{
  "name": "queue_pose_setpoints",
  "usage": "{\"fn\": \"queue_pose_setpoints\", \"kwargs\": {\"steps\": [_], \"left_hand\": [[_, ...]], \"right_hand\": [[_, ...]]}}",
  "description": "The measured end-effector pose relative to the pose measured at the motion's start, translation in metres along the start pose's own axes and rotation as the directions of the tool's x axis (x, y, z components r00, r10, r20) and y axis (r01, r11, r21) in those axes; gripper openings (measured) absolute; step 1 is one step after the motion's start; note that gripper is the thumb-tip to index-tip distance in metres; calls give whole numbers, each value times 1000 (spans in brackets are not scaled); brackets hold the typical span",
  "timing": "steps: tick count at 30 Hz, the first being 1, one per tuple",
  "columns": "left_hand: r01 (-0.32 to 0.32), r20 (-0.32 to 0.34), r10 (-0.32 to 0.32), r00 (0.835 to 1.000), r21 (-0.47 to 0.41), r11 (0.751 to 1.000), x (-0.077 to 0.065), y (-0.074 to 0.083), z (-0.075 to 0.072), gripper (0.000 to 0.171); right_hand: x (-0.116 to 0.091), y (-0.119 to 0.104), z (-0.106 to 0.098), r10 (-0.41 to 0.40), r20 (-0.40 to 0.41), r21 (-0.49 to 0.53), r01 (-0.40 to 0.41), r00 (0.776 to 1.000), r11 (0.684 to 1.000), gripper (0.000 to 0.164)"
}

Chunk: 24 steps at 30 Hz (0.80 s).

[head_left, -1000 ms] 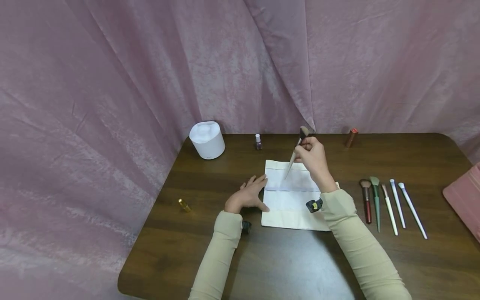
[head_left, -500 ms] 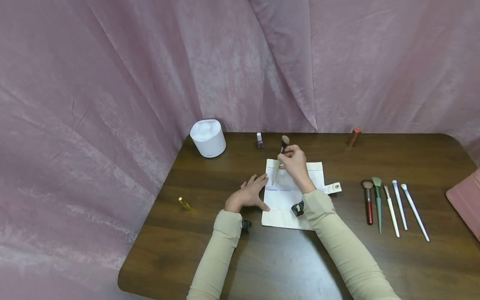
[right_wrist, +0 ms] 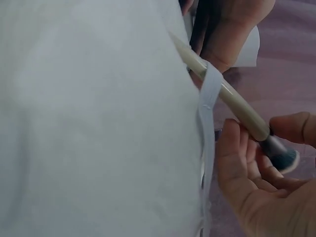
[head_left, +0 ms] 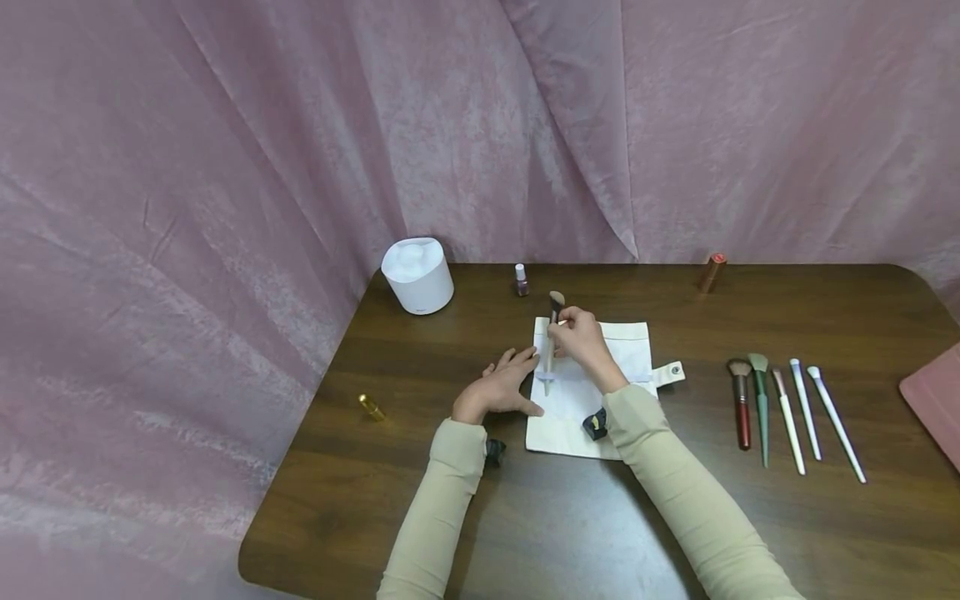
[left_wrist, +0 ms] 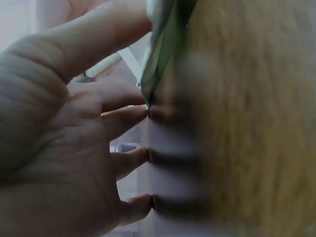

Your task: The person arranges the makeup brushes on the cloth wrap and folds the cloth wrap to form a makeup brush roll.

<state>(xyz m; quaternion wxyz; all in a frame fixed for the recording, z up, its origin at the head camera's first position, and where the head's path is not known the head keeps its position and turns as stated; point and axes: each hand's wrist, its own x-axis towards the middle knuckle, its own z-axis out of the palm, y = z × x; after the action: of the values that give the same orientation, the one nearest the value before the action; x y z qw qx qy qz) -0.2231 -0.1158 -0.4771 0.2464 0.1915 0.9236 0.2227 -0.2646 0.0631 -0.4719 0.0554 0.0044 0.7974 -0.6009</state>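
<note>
A white fabric brush roll (head_left: pixel 562 429) lies unfolded on the brown table, its snap strap (head_left: pixel 669 373) sticking out to the right. My left hand (head_left: pixel 501 389) rests at its left edge with fingers spread; in the left wrist view, the fingertips touch the tabletop. My right hand (head_left: pixel 587 343) pinches a makeup brush (head_left: pixel 557 297) near the bristle end, bristles pointing away from me. In the right wrist view, the pale handle of the makeup brush (right_wrist: pixel 244 111) passes under the roll's elastic band (right_wrist: pixel 210 89), its tip against the white fabric.
Several makeup brushes (head_left: pixel 763 408) lie in a row to the right. A white rounded container (head_left: pixel 420 279), a small bottle (head_left: pixel 521 281) and a reddish-brown tube (head_left: pixel 712 273) stand along the back. A gold tube (head_left: pixel 371 407) lies left; a pink case (head_left: pixel 937 400) is far right.
My right hand has moved left and down with the brush, and the handle has gone from above the roll to under its elastic band. The left hand has stayed at the roll's edge.
</note>
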Motion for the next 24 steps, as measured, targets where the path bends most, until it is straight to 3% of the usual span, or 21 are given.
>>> {"fn": "queue_pose_setpoints", "kwargs": {"steps": [6,14,20,24], "left_hand": [[-1,34,0,999,26,1000,1,2,-4,79],[-2,45,-1,999,53,999,1,4,-4,86],[-3,43,0,999,53,999,-2,4,-4,84],[-7,42,5,999,47,999,-3,2,-4,80]], "right_hand": [[-2,0,-1,61,43,-76,-57,997,995,28],[-7,2,0,88,40,-164,-80,995,983,25],[-11,3,2,114,51,-284,-95,992,954,24],[-13,1,4,113,39,-369,-91,993,925,34]]}}
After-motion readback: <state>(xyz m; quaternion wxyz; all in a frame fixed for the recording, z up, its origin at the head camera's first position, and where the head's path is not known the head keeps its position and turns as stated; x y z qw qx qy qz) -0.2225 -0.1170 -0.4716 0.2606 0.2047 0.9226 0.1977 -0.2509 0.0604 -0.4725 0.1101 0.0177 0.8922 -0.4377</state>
